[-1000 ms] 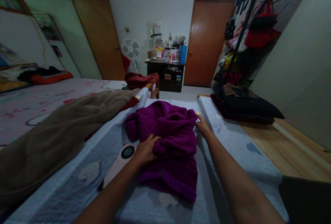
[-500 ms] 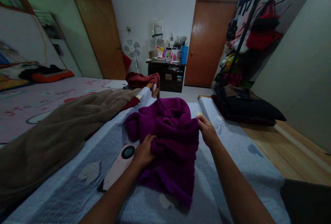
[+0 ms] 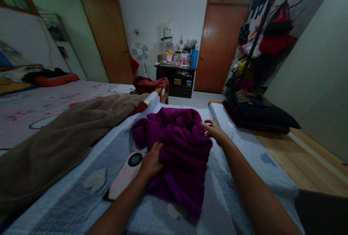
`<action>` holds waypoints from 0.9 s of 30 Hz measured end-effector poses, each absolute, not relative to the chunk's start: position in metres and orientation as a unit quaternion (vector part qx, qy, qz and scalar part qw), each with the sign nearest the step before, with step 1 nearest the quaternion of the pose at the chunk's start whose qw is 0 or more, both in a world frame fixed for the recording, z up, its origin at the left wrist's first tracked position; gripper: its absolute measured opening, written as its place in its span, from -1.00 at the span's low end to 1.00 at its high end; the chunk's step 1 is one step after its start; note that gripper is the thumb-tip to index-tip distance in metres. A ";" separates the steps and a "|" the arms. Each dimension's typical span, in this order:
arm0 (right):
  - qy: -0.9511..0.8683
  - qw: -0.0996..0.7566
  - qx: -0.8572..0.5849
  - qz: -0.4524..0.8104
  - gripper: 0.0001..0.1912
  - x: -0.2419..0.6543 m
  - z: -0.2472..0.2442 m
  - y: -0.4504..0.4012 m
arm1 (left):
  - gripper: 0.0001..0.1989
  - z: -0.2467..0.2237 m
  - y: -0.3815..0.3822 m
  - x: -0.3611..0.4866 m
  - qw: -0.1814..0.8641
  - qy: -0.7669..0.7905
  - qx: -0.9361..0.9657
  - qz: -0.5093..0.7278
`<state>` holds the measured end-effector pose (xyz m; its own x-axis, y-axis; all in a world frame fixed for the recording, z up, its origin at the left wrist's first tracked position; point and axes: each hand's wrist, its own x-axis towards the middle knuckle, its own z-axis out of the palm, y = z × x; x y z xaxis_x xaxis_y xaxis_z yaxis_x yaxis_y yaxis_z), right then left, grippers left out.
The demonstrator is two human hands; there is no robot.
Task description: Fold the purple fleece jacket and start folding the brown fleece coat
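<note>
A purple fleece garment [image 3: 182,155] lies partly folded and bunched on the pale blue quilted cover [image 3: 225,206] in front of me. At its left edge, my left hand [image 3: 152,159] grips the cloth, with some fingertips hidden in the folds. My right hand [image 3: 216,133] is at the upper right edge of the garment, fingers apart and bent towards the cloth; whether the fingertips touch it I cannot tell. Beside my left forearm a pink phone [image 3: 126,173] with a large round dark camera ring lies on the cover, partly hidden by the arm.
A brown blanket [image 3: 73,126] is spread on the left, over a bed with a pink sheet [image 3: 51,93]. Dark folded clothes [image 3: 258,113] are stacked at the right. Farther off are a reddish cloth [image 3: 150,84], a fan [image 3: 140,52] and a dark cabinet [image 3: 174,83].
My right hand has let go of the garment's right edge and moved slightly left, its fingers opening. The upper right fold has dropped and slumped. My left hand stays in place.
</note>
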<state>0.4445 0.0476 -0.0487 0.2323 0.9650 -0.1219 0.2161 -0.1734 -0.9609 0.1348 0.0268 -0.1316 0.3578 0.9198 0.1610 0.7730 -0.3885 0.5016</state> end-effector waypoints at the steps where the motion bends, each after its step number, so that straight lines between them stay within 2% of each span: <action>1: -0.465 0.447 -0.659 0.387 -0.20 0.447 -0.050 0.057 | -0.47 -0.132 0.027 0.135 0.173 0.523 0.805 0.218; 3: -0.475 0.449 -0.662 0.367 0.03 0.449 -0.053 0.071 | -0.52 -0.132 0.026 0.135 0.171 0.521 0.805 0.227; 5: -0.473 0.450 -0.638 0.409 0.22 0.448 -0.058 0.081 | -0.53 -0.134 0.027 0.135 0.167 0.520 0.805 0.232; 8: -0.436 0.436 -0.604 0.504 0.33 0.440 -0.070 0.089 | -0.53 -0.136 0.027 0.135 0.167 0.520 0.806 0.228; 10: -0.434 0.434 -0.585 0.530 0.23 0.433 -0.078 0.091 | -0.51 -0.136 0.028 0.135 0.170 0.523 0.805 0.222; 14: -0.500 0.475 -0.476 0.546 -0.19 0.422 -0.088 0.093 | -0.51 -0.135 0.027 0.134 0.171 0.517 0.808 0.225; 16: -0.509 0.500 -0.456 0.532 -0.28 0.420 -0.088 0.089 | -0.52 -0.135 0.027 0.134 0.167 0.512 0.811 0.228; 21: -0.487 0.596 -0.462 0.441 -0.35 0.419 -0.078 0.051 | -0.48 -0.139 0.027 0.133 0.168 0.510 0.809 0.239; 24: -0.427 0.657 -0.466 0.412 -0.26 0.420 -0.076 0.016 | -0.50 -0.140 0.027 0.132 0.170 0.505 0.810 0.243; 27: -0.386 0.683 -0.497 0.372 -0.20 0.431 -0.082 -0.013 | -0.50 -0.139 0.027 0.133 0.175 0.501 0.811 0.246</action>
<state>0.4308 -0.0128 -0.0823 0.4255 0.8912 0.1569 -0.1250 0.2296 -0.9652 0.1331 0.0268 -0.1389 0.3757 0.8992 0.2241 0.7268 -0.4359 0.5308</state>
